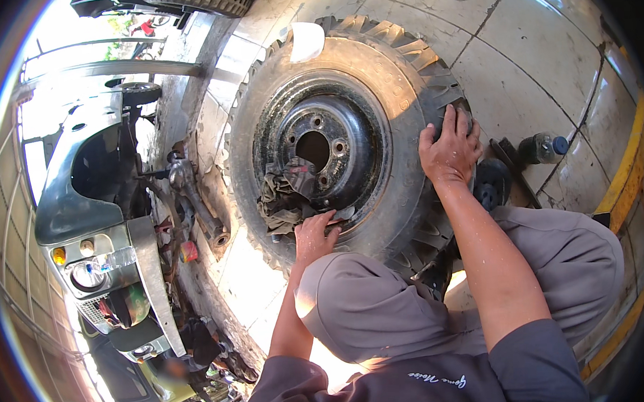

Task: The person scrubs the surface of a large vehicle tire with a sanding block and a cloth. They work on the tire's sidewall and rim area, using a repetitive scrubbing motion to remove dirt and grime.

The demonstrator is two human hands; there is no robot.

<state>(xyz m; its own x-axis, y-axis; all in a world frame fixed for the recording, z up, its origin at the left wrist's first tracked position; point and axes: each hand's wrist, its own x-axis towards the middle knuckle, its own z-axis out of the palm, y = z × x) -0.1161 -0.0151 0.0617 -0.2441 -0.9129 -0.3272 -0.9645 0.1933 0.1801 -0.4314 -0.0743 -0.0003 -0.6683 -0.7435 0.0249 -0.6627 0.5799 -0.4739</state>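
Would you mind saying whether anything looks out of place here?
A crumpled dark cloth lies on the black rim, and a white object sits on the far side of the tire; both look like loose items, not wheel parts.

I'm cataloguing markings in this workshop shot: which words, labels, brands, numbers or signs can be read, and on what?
White lettering on the dark shirt: legible, but I won't copy it out.
Raised sidewall marks on the tyre: too faint to read.
Reddish mark on the dark cloth: too small and blurred to read.
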